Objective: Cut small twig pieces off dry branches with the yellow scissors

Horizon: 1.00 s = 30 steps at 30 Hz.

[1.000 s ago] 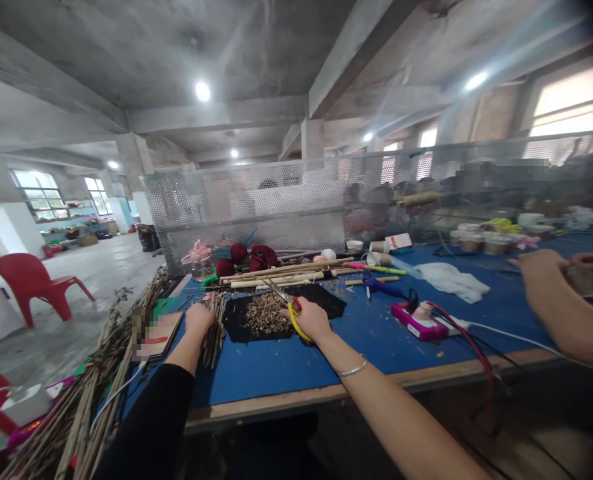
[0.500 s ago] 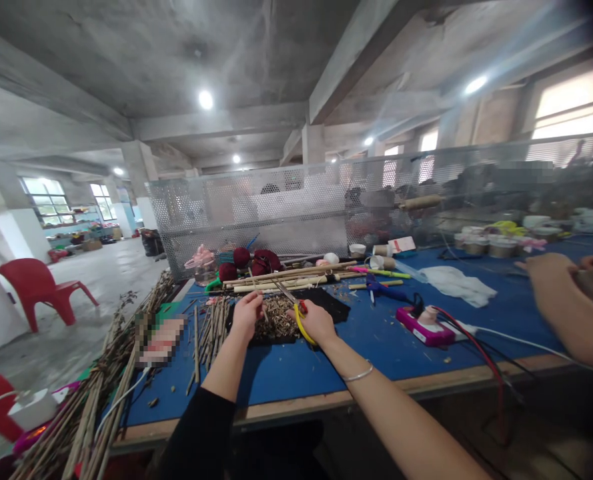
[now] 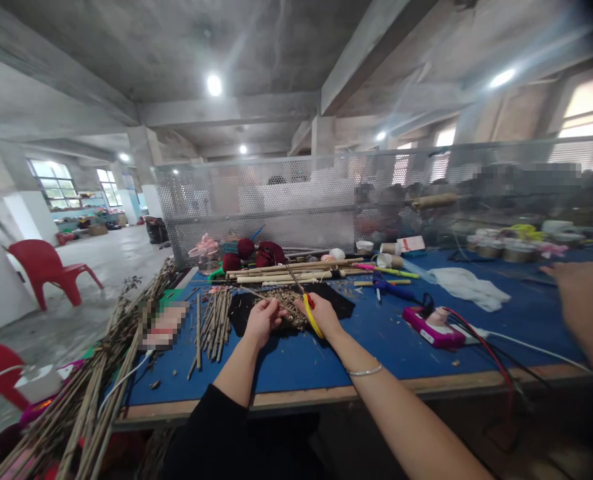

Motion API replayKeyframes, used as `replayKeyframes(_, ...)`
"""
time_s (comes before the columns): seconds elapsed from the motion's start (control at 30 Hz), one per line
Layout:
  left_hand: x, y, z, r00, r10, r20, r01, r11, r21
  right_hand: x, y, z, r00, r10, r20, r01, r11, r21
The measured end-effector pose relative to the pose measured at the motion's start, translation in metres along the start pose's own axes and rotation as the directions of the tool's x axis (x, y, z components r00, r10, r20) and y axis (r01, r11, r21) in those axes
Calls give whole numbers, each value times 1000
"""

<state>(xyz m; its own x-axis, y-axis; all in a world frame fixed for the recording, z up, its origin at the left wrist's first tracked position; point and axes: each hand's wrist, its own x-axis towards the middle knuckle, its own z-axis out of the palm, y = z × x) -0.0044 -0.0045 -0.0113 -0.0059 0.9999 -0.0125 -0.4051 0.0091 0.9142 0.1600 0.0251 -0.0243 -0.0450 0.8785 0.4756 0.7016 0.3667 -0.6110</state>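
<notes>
My right hand (image 3: 323, 316) is closed round the yellow-handled scissors (image 3: 314, 321), whose blades point up and away to the left. Close by on the left, my left hand (image 3: 265, 320) pinches a thin twig (image 3: 249, 291) that slants up to the left. Both hands are over a heap of small dry cut pieces (image 3: 289, 301) on a black cloth (image 3: 340, 301). Left of the cloth, a row of short cut sticks (image 3: 216, 320) lies on the blue table (image 3: 296, 373).
Long dry branches (image 3: 101, 363) lean over the table's left edge. Behind the heap lie long canes (image 3: 296, 273) and dark red balls (image 3: 246, 249). A purple power strip (image 3: 433, 327) with cables sits right. Another person's hand (image 3: 581, 293) is at far right.
My left hand has come lower and closer to my right hand. The scissor blades now point more steeply upward. The camera view has shifted slightly, and the other person's hand has moved.
</notes>
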Motion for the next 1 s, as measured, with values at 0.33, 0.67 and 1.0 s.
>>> replayKeyframes(0.33,7,-4,-6,986,164,-31,-156,973,168,-4,-6,-2,985,-127,113,118,990,81)
replayKeyframes(0.67,1,-4,0,991,135,18,-136,969,208,-5,-17,0,977,-92,192,6,914,405)
replayKeyframes(1.0,1,3,-7,949,308,-65,-220,795,565,-3,-19,-11,941,-2,338,-265,615,743)
